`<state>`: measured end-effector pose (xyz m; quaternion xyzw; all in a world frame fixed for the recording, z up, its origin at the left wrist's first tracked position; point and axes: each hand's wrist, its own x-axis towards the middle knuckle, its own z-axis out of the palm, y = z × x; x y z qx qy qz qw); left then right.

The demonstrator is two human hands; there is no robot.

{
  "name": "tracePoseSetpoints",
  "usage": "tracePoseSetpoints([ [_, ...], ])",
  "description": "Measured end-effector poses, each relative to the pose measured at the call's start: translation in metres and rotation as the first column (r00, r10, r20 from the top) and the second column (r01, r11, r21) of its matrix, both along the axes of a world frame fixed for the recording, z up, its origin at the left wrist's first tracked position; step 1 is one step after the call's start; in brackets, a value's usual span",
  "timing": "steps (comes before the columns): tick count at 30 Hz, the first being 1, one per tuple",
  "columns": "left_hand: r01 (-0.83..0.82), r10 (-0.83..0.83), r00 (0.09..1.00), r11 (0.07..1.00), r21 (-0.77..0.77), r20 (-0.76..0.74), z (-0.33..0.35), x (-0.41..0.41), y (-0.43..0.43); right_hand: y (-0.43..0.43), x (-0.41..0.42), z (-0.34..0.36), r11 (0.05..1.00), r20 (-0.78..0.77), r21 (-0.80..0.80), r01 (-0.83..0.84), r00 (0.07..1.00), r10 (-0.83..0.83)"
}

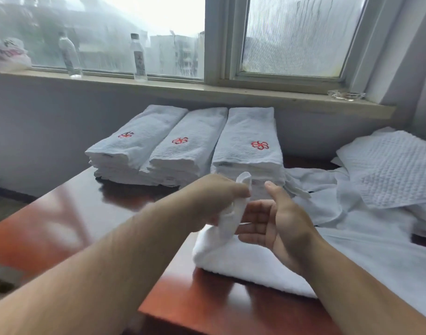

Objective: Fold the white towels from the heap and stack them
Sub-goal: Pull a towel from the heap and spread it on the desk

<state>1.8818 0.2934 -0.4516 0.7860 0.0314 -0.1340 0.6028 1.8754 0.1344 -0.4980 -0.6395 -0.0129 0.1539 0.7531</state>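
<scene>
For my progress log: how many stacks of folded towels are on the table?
3, side by side below the windowsill: left stack, middle stack, right stack. The left hand covers part of the right one.

Glossy red-brown table [62, 213], left bottle [69, 56] and right bottle [140, 60] upright on windowsill [183, 89], glass ashtray [346, 95] farther right

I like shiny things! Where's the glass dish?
In the head view, the glass ashtray sits on the right end of the windowsill, just below the right window pane.
</scene>
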Motion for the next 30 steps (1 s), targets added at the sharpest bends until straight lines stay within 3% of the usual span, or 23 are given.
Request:
tracePoseSetpoints([
  [3, -0.034, 0.034, 0.999, 0.999, -0.017, -0.020, -0.015, 0.001, -0.019, -0.017, -0.001, -0.007, 0.997, -0.077, 0.081, 0.002, 0.997, 0.004],
  [8, -0.086, 0.068, 0.990, 0.987, -0.135, -0.127, -0.034, -0.004, -0.018, -0.021, -0.006, -0.023, 0.998, -0.116, 0.064, 0.024, 0.993, -0.017],
  [11, -0.124, 0.098, 0.989, 0.961, -0.248, -0.112, -0.038, -0.005, -0.011, -0.011, -0.006, -0.024, 0.994, -0.081, -0.084, 0.063, 0.994, -0.070],
  [14, -0.161, 0.174, 0.984, 0.950, -0.267, 0.023, -0.041, -0.005, 0.001, -0.005, -0.005, -0.025, 0.971, -0.077, -0.219, 0.097, 0.990, -0.116],
  [17, -0.213, 0.231, 0.931, 0.973, -0.091, 0.282, -0.046, -0.005, 0.011, -0.008, -0.003, -0.020, 0.943, -0.076, -0.319, 0.096, 0.989, -0.127],
  [21, -0.190, -0.006, 0.819, 0.940, 0.282, 0.574, -0.056, -0.010, 0.002, -0.037, -0.002, 0.004, 0.928, -0.016, -0.327, 0.177, 0.981, -0.193],
  [25, -0.066, -0.131, 0.749, 0.961, 0.270, 0.650, -0.048, -0.011, -0.031, -0.103, -0.012, 0.033, 0.921, 0.114, -0.279, 0.273, 0.961, -0.251],
  [30, 0.095, -0.303, 0.755, 0.928, 0.359, 0.582, -0.050, -0.009, -0.095, -0.210, -0.037, 0.054, 0.848, 0.171, -0.238, 0.473, 0.880, -0.443],
])
